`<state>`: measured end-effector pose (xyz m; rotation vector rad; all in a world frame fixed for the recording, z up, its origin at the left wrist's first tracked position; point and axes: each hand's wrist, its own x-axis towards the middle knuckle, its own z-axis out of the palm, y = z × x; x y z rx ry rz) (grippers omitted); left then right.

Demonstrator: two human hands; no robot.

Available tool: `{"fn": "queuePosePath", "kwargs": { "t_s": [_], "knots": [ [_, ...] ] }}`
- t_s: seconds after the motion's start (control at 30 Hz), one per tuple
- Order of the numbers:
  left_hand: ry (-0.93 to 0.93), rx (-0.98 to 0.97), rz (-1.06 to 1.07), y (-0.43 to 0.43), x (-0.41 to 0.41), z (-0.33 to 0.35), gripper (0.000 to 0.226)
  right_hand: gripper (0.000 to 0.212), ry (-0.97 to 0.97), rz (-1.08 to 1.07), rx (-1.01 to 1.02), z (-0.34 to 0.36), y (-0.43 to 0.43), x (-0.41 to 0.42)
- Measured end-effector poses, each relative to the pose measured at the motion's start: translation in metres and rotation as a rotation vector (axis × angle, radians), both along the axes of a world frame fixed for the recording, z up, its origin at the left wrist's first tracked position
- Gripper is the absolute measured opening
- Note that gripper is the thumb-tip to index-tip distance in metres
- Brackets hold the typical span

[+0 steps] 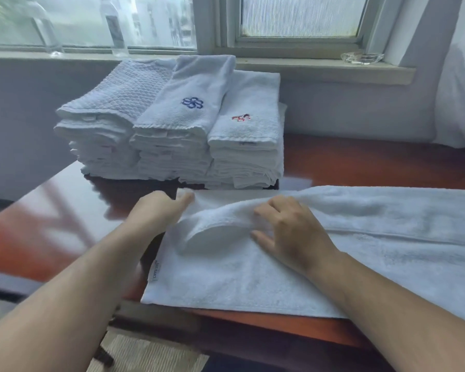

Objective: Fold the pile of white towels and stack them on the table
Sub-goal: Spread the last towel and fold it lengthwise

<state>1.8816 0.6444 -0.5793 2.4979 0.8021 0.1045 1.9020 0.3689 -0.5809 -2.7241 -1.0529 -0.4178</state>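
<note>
A long white towel (360, 237) lies across the reddish wooden table (360, 162), running off to the right. Its far long edge is doubled over toward me and bulges up near the left end. My left hand (159, 210) pinches the far left corner of the towel between thumb and fingers. My right hand (287, 229) rests on the raised fold, fingers curled over it and thumb spread on the lower layer. Behind them stand three stacks of folded white towels (177, 135); one top towel carries a blue flower, another a red emblem.
A window sill (320, 67) runs behind the stacks, with a glass dish (361, 59) on the right and bottles (116, 28) on the left. White bedding (459, 98) shows at far right. Patterned carpet (145, 353) lies below the table's near edge.
</note>
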Motion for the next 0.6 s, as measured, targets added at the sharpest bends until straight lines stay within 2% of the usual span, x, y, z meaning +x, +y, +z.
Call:
{"fn": "queuePosePath", "kwargs": {
  "t_s": [0.07,0.17,0.23,0.3,0.4,0.47,0.5,0.53,0.6],
  "knots": [
    [-0.061,-0.032,-0.043,0.001,0.006,0.0,0.051,0.031,-0.004,0.024,-0.004,0.0,0.003,-0.003],
    [-0.347,-0.01,-0.04,-0.001,0.013,0.001,0.039,0.004,-0.086,-0.002,-0.013,-0.002,0.011,-0.004],
    [-0.482,-0.053,-0.027,-0.003,0.02,0.005,0.038,0.008,-0.103,-0.022,-0.028,-0.002,0.014,-0.002],
    [-0.491,-0.157,0.002,-0.003,0.029,0.006,0.04,0.006,-0.086,0.002,-0.006,-0.002,0.012,0.0],
    [-0.478,-0.404,0.065,0.001,0.039,0.002,0.038,0.03,-0.017,0.006,0.0,-0.001,0.012,0.002],
    [-0.444,-0.582,0.049,0.004,0.04,-0.001,0.037,0.018,-0.043,-0.004,-0.049,0.001,0.016,0.004],
    [-0.411,-0.599,0.03,0.004,0.039,-0.004,0.049,0.009,-0.065,-0.005,-0.08,0.001,0.019,0.004],
    [-0.389,-0.555,0.022,0.004,0.039,-0.006,0.059,0.012,-0.083,-0.011,-0.104,0.003,0.021,0.003],
    [-0.419,-0.419,0.044,0.004,0.038,-0.011,0.064,0.025,-0.144,0.019,-0.107,0.006,0.021,0.003]
  ]
}}
